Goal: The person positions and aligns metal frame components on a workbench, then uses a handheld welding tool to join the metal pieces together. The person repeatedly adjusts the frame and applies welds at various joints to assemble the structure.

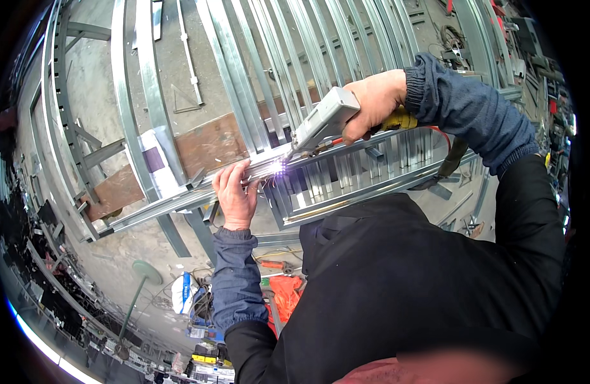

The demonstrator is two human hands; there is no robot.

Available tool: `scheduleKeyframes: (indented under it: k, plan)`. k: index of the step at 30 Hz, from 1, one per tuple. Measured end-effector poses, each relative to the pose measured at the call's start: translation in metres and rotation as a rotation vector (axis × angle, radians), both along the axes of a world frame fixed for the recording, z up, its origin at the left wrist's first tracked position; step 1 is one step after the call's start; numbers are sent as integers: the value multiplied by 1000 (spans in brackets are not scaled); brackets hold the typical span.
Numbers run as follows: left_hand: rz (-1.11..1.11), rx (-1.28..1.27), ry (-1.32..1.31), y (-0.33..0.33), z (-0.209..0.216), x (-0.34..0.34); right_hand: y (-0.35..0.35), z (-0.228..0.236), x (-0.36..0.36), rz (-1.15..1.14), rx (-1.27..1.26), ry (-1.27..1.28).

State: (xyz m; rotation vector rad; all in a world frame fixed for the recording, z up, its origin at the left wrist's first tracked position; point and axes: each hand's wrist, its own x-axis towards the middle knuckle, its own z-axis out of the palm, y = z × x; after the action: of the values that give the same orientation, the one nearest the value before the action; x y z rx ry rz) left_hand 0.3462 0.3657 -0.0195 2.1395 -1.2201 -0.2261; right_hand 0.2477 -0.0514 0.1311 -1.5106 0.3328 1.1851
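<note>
My right hand (374, 105) is wrapped around a welding gun (326, 119) with a boxy grey body, its nozzle slanting down to the left. A bright violet-white arc with sparks glows at the nozzle tip, on the long silvery metal rail (167, 204). Just left of the arc, my left hand (236, 195) grips that rail, its fingers curled over the top edge. Something yellow (399, 120) shows beside my right wrist; I cannot tell whether it belongs to the gun. Glare hides the exact weld spot.
Several parallel metal bars (234, 77) run away from the rail. Beneath them lies a rusty brown plate (212, 142). A slatted metal frame (346, 176) sits near my body. A red cable (443, 137) hangs at the right. A round-topped green stand (146, 272) and orange cloth (285, 296) are lower left.
</note>
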Motion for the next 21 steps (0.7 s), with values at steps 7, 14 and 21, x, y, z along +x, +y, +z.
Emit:
scheduleKeyframes:
  k: [7, 14, 21]
  plan:
    - [11, 26, 21, -2, 2, 0, -2, -7, -7, 28, -2, -39]
    - [20, 59, 30, -5, 11, -2, -28, 37, -43, -9, -85, -186]
    - [-82, 221, -116, -5, 48, -11, 7, 98, -124, -370, -162, -380]
